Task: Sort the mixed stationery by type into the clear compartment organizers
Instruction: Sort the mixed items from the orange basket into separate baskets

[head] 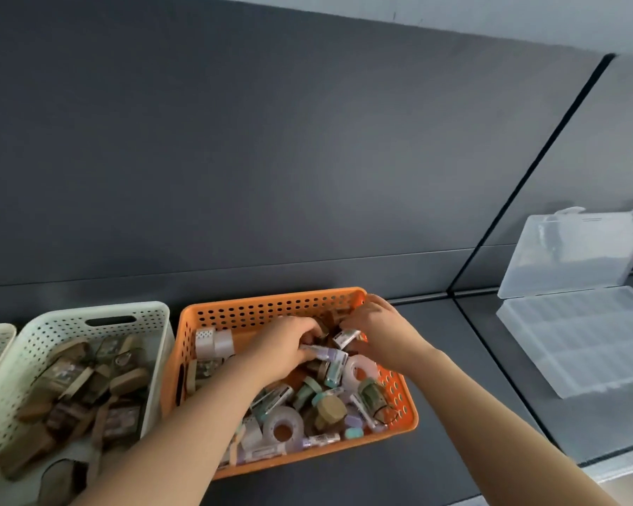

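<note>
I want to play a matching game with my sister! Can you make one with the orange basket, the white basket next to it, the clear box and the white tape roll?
Things
1. orange basket
2. white basket
3. clear organizer
4. white tape roll

Clues
A. lid open, far to the right
B. left hand and right hand are in it
C. lies near the orange basket's front wall
D. holds brown pieces

Pairs: 1-B, 2-D, 3-A, 4-C

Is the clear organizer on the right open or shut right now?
Open. The clear organizer has its lid standing raised behind the base, leaving the compartment rows uncovered.
</note>
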A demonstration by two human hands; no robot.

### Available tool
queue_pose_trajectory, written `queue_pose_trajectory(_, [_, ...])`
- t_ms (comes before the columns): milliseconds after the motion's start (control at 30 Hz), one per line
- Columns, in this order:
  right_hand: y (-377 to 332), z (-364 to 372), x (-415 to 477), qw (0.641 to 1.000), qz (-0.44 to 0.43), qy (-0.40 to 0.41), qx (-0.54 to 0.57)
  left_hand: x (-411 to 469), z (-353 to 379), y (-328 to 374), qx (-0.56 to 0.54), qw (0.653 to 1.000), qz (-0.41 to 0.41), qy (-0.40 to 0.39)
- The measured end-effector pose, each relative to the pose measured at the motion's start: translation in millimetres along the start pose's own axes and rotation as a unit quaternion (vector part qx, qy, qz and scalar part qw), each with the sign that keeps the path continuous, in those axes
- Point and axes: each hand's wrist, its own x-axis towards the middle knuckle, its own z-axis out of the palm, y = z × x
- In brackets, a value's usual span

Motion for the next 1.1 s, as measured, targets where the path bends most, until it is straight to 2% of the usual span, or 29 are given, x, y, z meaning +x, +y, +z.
queue_pose_trajectory(133, [1.9,7.2,10.7,0.998,-0.007,-0.027,-0.055,-0.4,1.3,-3.7,0.011,1.0,-0.006,-0.002])
queue_pose_trajectory(300, [-8.9,0.2,9.0,0.999,0.003,-0.01,-0.031,-9.7,-4.2,-11.1,0.016,0.999,-0.037,-0.022])
queue_pose_trajectory(433, [-31.1,-13.7,8.8,1.0,0.006,0.022,0.003,-40.3,-31.6,-27.3,-0.032,0.997,-0.044,0.057])
queue_pose_trajectory(500, [-54.4,-21.4,12.7,0.997,-0.002,0.048,0.063,-66.4,-51.3,-39.6,-0.06,0.99,-0.054,0.116])
queue_pose_trajectory(700, [-164.3,-36.8,49.3,0.97,-0.088,0.114,0.195,-179.7,-105.7,-101.8,-0.111,0.956,-0.094,0.256])
queue_pose_trajectory(833, [-267.2,-37.6,86.6,0.954,-0.138,0.111,0.243,-261.2,-138.9,-165.3,-0.112,0.931,-0.146,0.316])
queue_pose_trajectory(967, [-379.9,-31.3,117.8,0.934,-0.186,0.092,0.29,-338.6,-171.2,-240.4,-0.098,0.906,-0.221,0.348])
queue_pose_trajectory(1100, [-478.1,-15.8,152.8,0.934,-0.198,0.048,0.295,-397.0,-193.6,-321.3,-0.079,0.895,-0.29,0.329])
